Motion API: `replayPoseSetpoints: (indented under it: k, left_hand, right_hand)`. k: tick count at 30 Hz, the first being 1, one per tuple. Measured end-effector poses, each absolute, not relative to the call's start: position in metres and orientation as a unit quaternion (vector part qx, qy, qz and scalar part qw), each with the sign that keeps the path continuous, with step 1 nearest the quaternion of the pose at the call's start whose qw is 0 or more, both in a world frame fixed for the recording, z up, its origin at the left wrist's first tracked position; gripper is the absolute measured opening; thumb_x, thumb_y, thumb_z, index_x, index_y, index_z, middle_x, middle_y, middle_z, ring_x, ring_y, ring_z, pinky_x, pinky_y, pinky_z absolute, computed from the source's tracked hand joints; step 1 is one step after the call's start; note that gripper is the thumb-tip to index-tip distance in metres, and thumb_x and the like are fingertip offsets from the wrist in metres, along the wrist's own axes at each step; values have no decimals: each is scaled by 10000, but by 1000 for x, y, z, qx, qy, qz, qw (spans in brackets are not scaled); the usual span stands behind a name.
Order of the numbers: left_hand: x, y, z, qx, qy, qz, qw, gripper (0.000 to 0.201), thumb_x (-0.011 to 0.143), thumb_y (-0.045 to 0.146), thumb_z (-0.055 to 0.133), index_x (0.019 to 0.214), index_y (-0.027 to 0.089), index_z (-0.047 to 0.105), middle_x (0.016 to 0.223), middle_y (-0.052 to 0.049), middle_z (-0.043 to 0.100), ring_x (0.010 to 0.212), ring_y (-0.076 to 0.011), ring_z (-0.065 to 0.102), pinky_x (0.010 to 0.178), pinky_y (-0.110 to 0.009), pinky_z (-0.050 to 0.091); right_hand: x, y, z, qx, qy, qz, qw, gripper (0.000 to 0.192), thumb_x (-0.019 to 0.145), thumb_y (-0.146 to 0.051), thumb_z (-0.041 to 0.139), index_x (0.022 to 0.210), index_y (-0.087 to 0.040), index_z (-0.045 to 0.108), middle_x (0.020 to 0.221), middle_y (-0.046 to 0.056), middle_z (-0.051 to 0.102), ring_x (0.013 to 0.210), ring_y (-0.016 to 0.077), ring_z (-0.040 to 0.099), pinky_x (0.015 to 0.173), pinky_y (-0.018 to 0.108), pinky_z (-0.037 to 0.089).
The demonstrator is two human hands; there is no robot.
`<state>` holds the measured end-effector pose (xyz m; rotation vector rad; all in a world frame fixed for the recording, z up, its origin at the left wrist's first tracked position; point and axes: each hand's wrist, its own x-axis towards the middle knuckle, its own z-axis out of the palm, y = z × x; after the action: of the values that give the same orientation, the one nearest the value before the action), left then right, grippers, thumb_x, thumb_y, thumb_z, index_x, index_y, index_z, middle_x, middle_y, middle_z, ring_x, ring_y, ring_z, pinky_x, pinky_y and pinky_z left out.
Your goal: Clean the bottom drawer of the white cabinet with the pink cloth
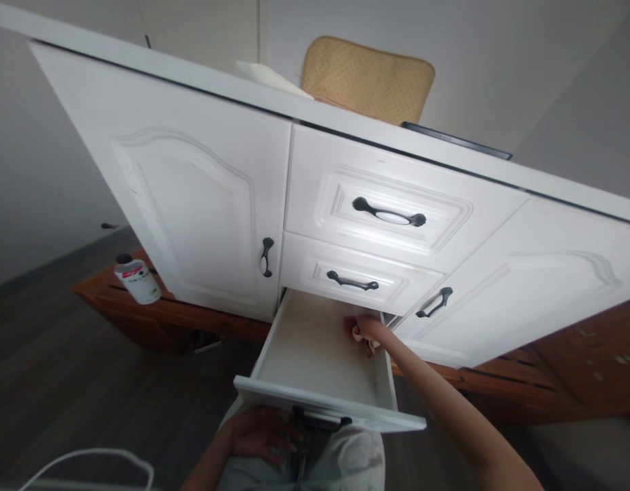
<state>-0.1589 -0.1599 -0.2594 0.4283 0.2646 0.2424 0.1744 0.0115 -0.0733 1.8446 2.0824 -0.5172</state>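
The bottom drawer [305, 351] of a white cabinet is pulled out towards me. Inside it, at the back right, my right hand [367, 327] is closed around a crumpled red and pink cloth [372, 346]. Parts of the cloth stick out on both sides of my fingers. Below the drawer front, by my lap, my left hand [264, 434] lies with its fingers stretched out and nothing in it. It is close to the drawer's dark handle [328, 424]; whether it touches the drawer front, I cannot tell.
Two shut drawers, the lower one with a dark handle [352, 280], sit above. Cabinet doors [192, 211] flank them. A white bottle with a black cap [140, 281] stands on brown wood at left. On the cabinet top are a tan padded panel [369, 78] and a thin dark object [455, 140].
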Motion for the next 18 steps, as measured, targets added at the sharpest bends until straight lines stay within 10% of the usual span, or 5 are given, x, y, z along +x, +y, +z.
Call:
replayPoseSetpoints:
  k: [8, 13, 18]
  left_hand:
    - [-159, -159, -253, 217, 127, 113, 961, 456, 1004, 354, 395, 1309, 127, 647, 1392, -141, 633, 1274, -287, 611, 1060, -496, 398]
    - [-156, -157, -254, 218, 129, 100, 962, 471, 960, 419, 503, 1279, 118, 676, 1417, -154, 619, 1289, -299, 597, 1042, -456, 426]
    - [-158, -157, -257, 245, 145, 96, 954, 470, 946, 471, 490, 1253, 190, 710, 1371, -110, 657, 1344, -330, 558, 1074, -509, 399]
  right_hand:
    - [177, -83, -87, 534, 737, -298, 288, 123, 563, -34, 677, 538, -149, 643, 792, 175, 769, 881, 338, 746, 739, 358, 540]
    - [160, -35, -81, 563, 723, -363, 169, 138, 642, -17, 583, 624, -140, 643, 655, 78, 709, 657, 214, 682, 601, 273, 492]
    - [83, 31, -80, 603, 693, -392, -43, 300, 871, -80, 407, 1049, -111, 646, 950, 132, 743, 805, 193, 702, 627, 240, 538]
